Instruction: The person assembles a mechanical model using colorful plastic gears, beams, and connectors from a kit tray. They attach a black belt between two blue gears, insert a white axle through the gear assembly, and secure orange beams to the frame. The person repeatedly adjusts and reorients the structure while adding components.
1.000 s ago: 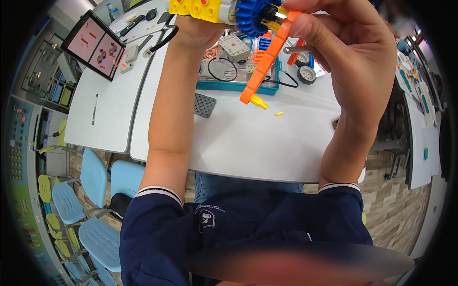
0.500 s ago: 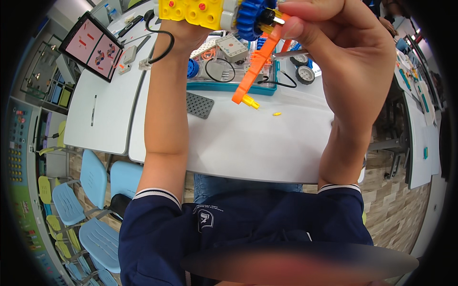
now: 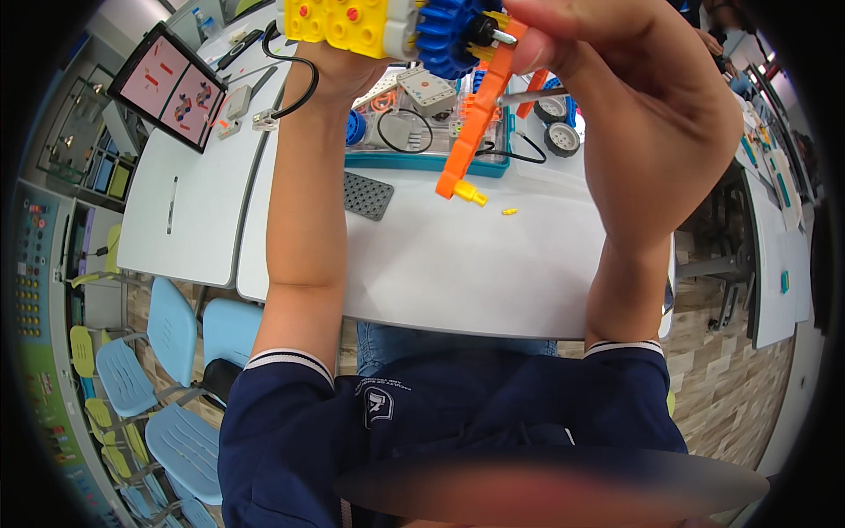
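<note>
A building-kit model with a yellow perforated block and a blue gear wheel is held up at the top edge. My left hand is closed on the yellow block from behind; its fingers are mostly hidden. My right hand pinches the upper end of an orange beam, beside a metal axle tip standing out of the gear's black hub. Slanting down, the beam carries a yellow peg at its lower end. A black cable with a clear plug dangles by my left wrist.
Behind lies a teal-edged tray with kit parts. A grey perforated plate and a small yellow peg rest on the white table. White-rimmed wheels stand right, a tablet left. Blue chairs are at left.
The model has shifted slightly left and down. The orange beam's lower end has swung a little right and down, and my right hand has turned slightly.
</note>
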Motion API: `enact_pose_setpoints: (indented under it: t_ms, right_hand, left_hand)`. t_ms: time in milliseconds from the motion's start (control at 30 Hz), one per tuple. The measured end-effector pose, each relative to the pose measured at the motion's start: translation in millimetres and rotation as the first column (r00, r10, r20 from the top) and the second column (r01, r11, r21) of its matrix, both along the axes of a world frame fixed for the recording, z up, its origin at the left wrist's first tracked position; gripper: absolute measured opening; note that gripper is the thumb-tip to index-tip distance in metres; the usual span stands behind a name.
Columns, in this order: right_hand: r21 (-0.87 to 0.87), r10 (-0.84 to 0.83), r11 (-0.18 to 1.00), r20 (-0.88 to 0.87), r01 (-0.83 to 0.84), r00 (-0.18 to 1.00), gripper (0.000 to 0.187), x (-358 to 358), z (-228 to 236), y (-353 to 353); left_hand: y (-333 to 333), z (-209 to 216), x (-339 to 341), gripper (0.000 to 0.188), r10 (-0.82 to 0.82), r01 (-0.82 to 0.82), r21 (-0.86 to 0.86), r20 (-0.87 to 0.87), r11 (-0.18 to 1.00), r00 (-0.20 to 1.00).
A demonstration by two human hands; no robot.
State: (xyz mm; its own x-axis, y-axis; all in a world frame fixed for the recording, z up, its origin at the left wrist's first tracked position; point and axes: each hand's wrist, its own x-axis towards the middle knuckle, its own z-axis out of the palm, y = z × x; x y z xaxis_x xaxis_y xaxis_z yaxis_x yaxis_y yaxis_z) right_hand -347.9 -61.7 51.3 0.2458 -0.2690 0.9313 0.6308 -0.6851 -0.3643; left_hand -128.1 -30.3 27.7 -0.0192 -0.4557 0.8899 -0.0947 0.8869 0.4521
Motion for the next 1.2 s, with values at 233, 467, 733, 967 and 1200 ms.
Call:
enact_pose_setpoints:
  t_ms: [233, 467, 733, 967, 1200]
  right_hand:
    - [-0.206, -0.142, 0.961, 0.196, 0.182, 0.970, 0.012, 7, -2, -3]
    - [-0.624, -0.154, 0.646, 0.457, 0.439, 0.876, 0.014, 10, 20, -28]
    - [-0.318, -0.316, 0.872, 0.214, 0.372, 0.924, 0.014, 8, -7, -3]
    - [-0.391, -0.276, 0.848, 0.247, 0.356, 0.929, 0.012, 12, -3, -12]
    - [-0.435, -0.220, 0.853, 0.199, 0.287, 0.955, 0.010, 11, -3, -23]
  left_hand:
    - [6, -1, 7, 0.026, 0.045, -0.045, 0.005, -0.019, 0.999, 0.999]
    - [8, -1, 7, 0.027, 0.081, -0.080, 0.020, -0.020, 0.997, 0.997]
    - [13, 3, 1, 0.029, 0.133, -0.133, 0.037, -0.002, 0.990, 0.991]
    - [16, 9, -8, 0.030, 0.187, -0.189, 0.056, 0.031, 0.980, 0.982]
    - [21, 13, -16, 0.032, 0.244, -0.248, 0.082, 0.058, 0.965, 0.968]
